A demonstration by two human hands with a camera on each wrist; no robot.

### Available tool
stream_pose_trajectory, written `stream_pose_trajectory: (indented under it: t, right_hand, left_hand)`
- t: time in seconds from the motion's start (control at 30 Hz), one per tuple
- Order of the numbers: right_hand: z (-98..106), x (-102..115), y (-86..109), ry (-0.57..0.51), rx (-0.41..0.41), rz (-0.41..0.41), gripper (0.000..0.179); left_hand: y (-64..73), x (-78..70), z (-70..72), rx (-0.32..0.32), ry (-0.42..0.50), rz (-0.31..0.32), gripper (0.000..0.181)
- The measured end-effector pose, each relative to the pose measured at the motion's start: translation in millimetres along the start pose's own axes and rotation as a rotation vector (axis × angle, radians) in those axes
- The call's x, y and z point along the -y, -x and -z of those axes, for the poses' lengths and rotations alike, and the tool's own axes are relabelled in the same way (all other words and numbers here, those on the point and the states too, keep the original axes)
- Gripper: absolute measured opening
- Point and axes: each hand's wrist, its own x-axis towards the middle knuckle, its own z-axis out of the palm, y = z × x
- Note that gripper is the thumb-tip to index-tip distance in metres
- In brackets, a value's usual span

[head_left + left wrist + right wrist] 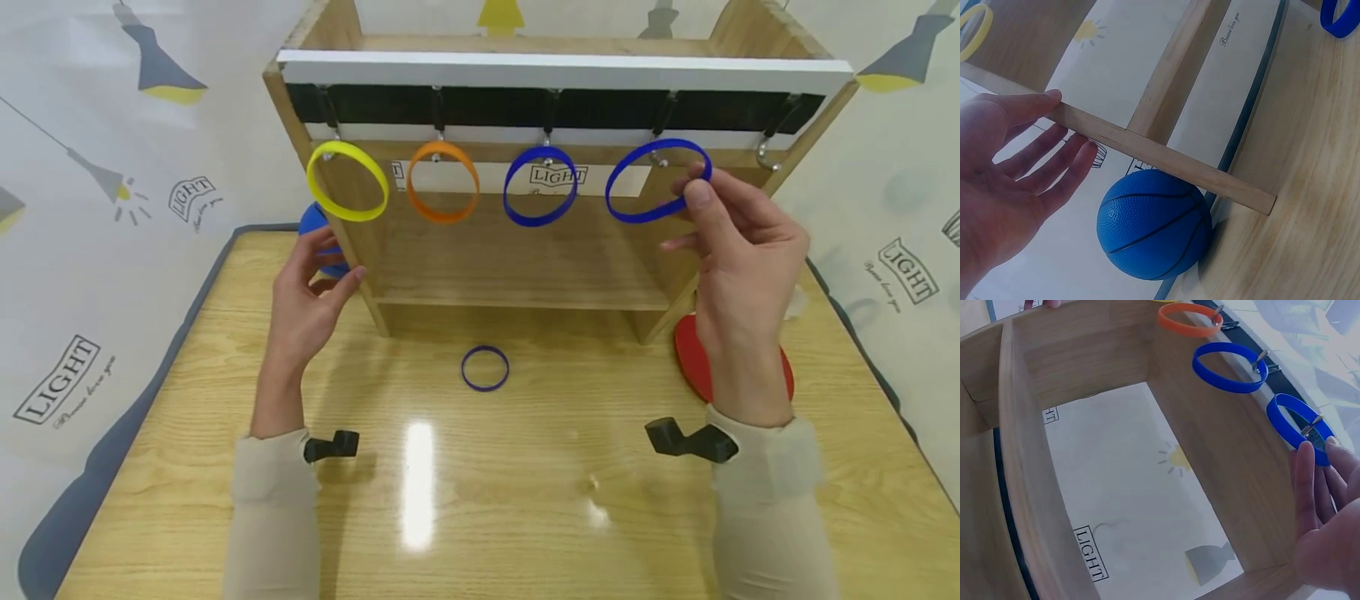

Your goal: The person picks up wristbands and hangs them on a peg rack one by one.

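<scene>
My right hand pinches the right end of a blue silicone wristband between thumb and fingers. That band is stretched into an oval and loops about the fourth hook of the rack. My left hand rests at the left side panel of a wooden shelf, thumb on its front edge, fingers loosely extended along the outside. From the hooks to the left hang a yellow wristband, an orange wristband and another blue wristband. The fifth hook carries no band.
A further blue wristband lies on the wooden table before the shelf. Beside the shelf's left panel sits a blue ball with black lines. Under my right forearm, a red paddle-like disc is partly hidden.
</scene>
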Motion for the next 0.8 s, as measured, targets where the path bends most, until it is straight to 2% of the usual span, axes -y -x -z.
stream_pose_trajectory:
  t: [0.17,0.43,0.6,0.8]
  right_hand:
    - [5.5,-5.5,-1.4,-0.01,-0.019,-0.052,0.033]
    - [12.7,-12.0,-1.4,0.033,0.002,-0.081,0.037]
    - [17.5,-16.5,2.8,0.144,0.041,-0.095,0.035]
    - [29.7,-31.7,19.6,0.252,0.128,-0.152,0.032]
  left_hand:
    - [0.5,0.5,-0.4,0.005,0.001,0.001,0.049]
    - [0.3,0.5,-0.5,0.007,0.004,-0.003,0.049]
    - [0.5,-0.1,-0.3,0.005,0.0,-0.002,0.049]
    - [0.0,0.1,-0.3,0.002,0.002,-0.006,0.049]
